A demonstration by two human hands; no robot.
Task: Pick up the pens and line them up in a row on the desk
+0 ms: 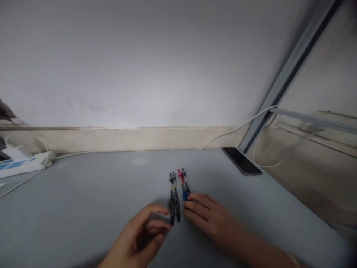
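Left hand [139, 234] and right hand [208, 216] both released, flanking closely laid pens [176, 197] on the surface [83, 186]; a careless brush could scatter them

No legible text anywhere. Power strip [25, 163] toward nine o'clock: white body, blue printed patches, wording too blurred to read. Pens [177, 193] toward twelve o'clock: small marks on barrels and clips, too small to read. Phone [242, 160] toward two o'clock: dark, no readable sign.
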